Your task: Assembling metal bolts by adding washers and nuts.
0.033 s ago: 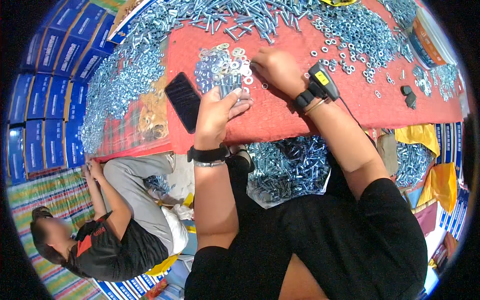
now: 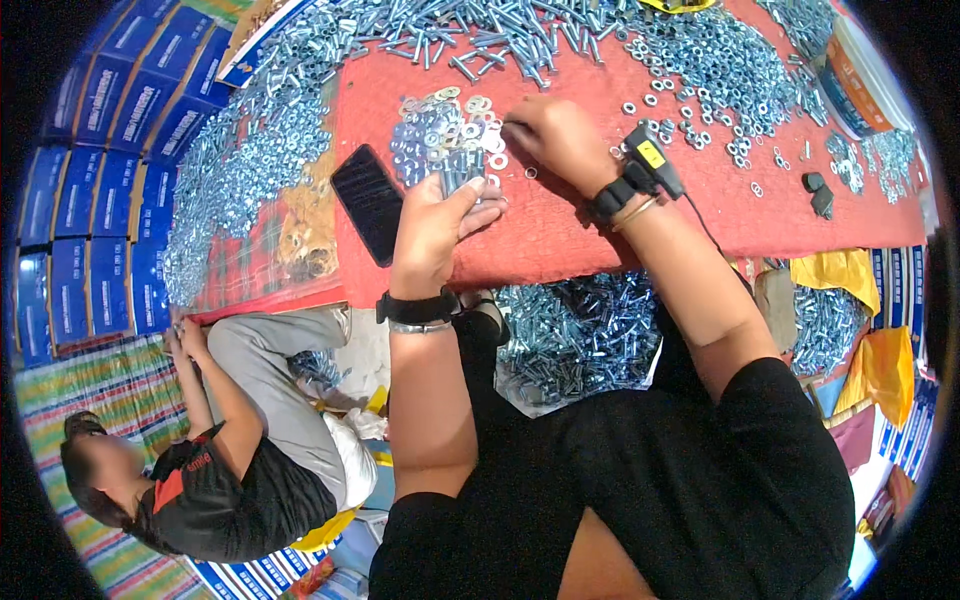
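My left hand (image 2: 428, 232) is closed around several short metal bolts (image 2: 462, 166), which stand up side by side out of its grip. Just beyond them lies a loose pile of flat washers (image 2: 428, 138) on the red cloth (image 2: 560, 225). At the right edge of that pile is my right hand (image 2: 558, 135), its fingers curled together and pointing left; whatever they pinch, if anything, is hidden. A black phone (image 2: 368, 205) lies flat to the left of my left hand.
Bolts (image 2: 500, 35) heap at the far edge, with nuts (image 2: 715, 90) at the right. A white bucket (image 2: 860, 80) stands far right. Small metal parts (image 2: 240, 160) cover the left side beside stacked blue boxes (image 2: 105, 200). Another person (image 2: 215, 470) sits at lower left.
My right wrist and its strapped device have turned slightly, and the right hand has shifted a touch to the right. The left hand keeps its hold on the bolts.
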Motion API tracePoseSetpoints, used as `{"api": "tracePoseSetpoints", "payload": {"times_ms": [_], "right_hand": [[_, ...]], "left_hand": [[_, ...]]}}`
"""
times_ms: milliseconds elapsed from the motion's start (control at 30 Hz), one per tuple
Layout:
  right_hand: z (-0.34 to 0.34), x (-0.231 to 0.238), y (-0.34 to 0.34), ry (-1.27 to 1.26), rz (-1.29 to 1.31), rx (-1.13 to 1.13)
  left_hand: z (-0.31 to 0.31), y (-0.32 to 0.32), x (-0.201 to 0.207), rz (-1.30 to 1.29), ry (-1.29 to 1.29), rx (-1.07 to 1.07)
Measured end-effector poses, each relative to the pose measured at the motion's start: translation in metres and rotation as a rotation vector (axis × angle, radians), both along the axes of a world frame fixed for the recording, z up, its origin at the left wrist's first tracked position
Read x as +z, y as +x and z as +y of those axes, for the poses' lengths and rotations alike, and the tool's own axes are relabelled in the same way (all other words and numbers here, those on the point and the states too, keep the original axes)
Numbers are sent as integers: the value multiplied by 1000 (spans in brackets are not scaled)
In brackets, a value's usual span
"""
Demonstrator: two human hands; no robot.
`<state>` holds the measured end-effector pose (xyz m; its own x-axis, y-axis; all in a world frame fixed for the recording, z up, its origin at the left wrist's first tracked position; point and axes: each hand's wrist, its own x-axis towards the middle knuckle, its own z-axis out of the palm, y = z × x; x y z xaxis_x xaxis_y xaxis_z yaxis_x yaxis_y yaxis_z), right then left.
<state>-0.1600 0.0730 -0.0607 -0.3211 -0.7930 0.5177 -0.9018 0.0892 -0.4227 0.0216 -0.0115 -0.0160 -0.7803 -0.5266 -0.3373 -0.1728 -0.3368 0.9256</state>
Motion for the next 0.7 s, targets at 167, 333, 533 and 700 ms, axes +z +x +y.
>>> {"api": "tracePoseSetpoints", "payload": {"times_ms": [167,333,533,700], "right_hand": [[4,24,15,-91,-509,76],[6,30,18,-255,-400,260],[10,32,19,-244,-243,257],[13,35,19,-275,-199,281]], "left_hand": [[-1,2,-2,32,38,0],[3,-3,2,30,55,-22],[3,-2,2,36,70,-13],[3,-1,2,67,83,-8]]}}
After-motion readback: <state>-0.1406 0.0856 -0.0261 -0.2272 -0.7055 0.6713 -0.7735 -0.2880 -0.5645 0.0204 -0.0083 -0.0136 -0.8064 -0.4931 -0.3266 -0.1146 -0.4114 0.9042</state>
